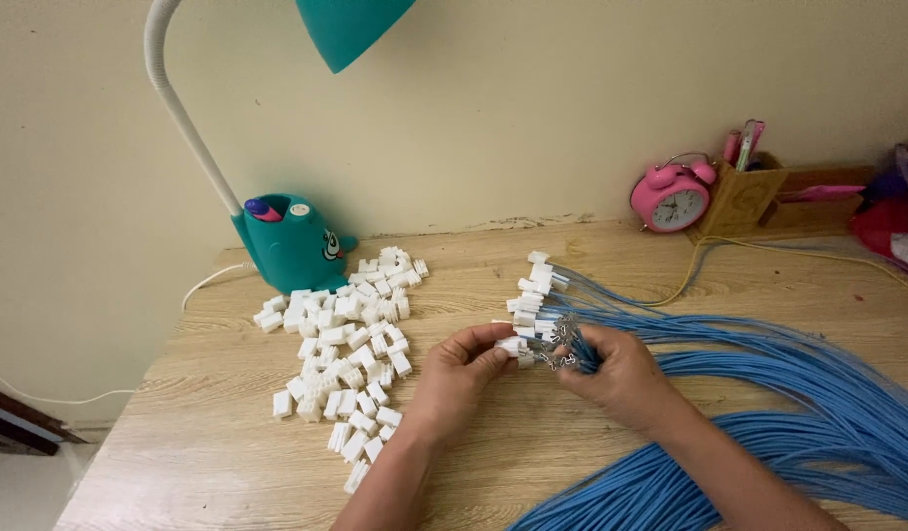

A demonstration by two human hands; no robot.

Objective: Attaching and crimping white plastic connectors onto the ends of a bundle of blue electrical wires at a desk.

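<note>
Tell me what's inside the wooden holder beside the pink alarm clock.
Pens or markers, pink and green, stick up from the wooden holder right of the pink alarm clock. Its walls hide their lower parts and anything else inside.

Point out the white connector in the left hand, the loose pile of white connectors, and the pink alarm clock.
white connector point(511, 345), head view, on its housing at the fingertips.
pile of white connectors point(348, 346), head view, mid-pile.
pink alarm clock point(671, 204), head view, on its dial.
</note>
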